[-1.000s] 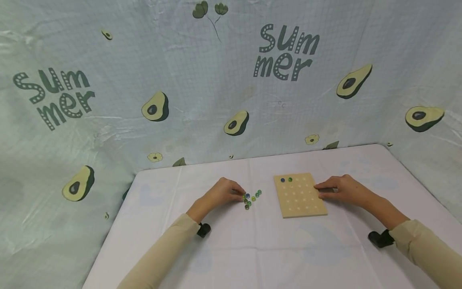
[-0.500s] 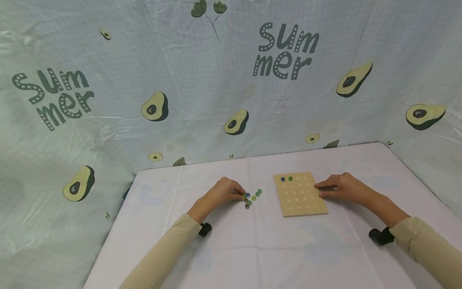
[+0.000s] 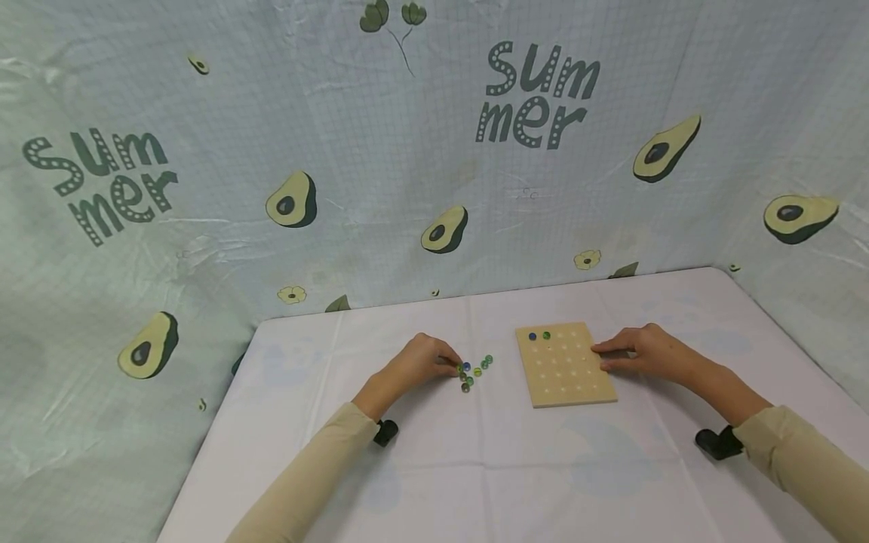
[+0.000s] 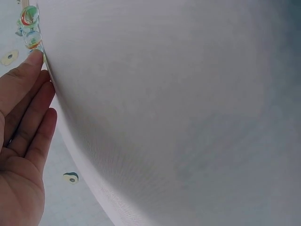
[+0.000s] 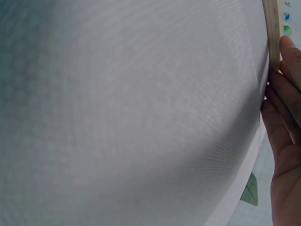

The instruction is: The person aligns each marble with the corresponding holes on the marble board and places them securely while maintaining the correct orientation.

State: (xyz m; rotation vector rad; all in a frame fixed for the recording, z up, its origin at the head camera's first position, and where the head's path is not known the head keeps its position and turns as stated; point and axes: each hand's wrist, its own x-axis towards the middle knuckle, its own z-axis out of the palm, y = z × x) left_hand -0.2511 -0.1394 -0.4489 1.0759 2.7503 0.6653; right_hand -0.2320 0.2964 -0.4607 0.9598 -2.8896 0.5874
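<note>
On the pink-white table, my left hand point(image 3: 422, 360) reaches in from the left, its fingertips touching the left edge of a loose cluster of glass marbles point(image 3: 470, 381). In the left wrist view, the thumb tip point(image 4: 35, 57) lies against the marbles point(image 4: 31, 23); the index fingertip is hidden. My right hand point(image 3: 650, 356) rests its thumb and fingertips on the right edge of a square wooden board point(image 3: 566, 369) with rows of small hollows. A blue marble point(image 3: 532, 336) and a green marble point(image 3: 546, 335) sit in the board's far left row. The right wrist view shows the board's side point(image 5: 272, 33) beside the fingers.
A creased cloth covers the table point(image 3: 475, 483). Behind it hangs a pale curtain point(image 3: 366, 151) printed with avocados and lettering. Black wrist camera mounts point(image 3: 385, 433) stick out below the sleeves.
The hands, marbles and board hold their places. Only the head view shifts very slightly.
</note>
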